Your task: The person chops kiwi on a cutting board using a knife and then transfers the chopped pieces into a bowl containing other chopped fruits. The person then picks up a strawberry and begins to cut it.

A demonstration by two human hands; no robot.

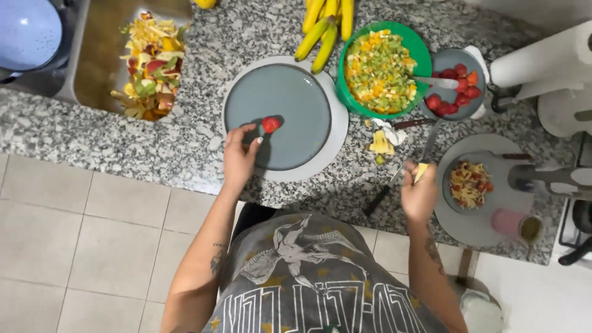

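Note:
A red strawberry (270, 124) lies on a round grey plate (290, 92) that rests on a white board (338, 132) on the speckled granite counter. My left hand (239, 157) reaches over the plate's near-left edge, thumb and forefinger spread just beside the strawberry; I cannot tell if they touch it. My right hand (419, 196) hovers at the counter's front edge, closed around a small knife (428, 154) with a pale yellow handle, blade pointing away from me.
Behind the plate stand a green bowl of chopped fruit (377, 71), bananas (324, 28) and a grey bowl of strawberries (456, 86) with a spoon. The sink (92, 61) at left holds fruit peelings. A black-handled knife (377, 198), fruit scraps (382, 143), a scrap plate (472, 184) and a paper roll (542, 58) lie to the right.

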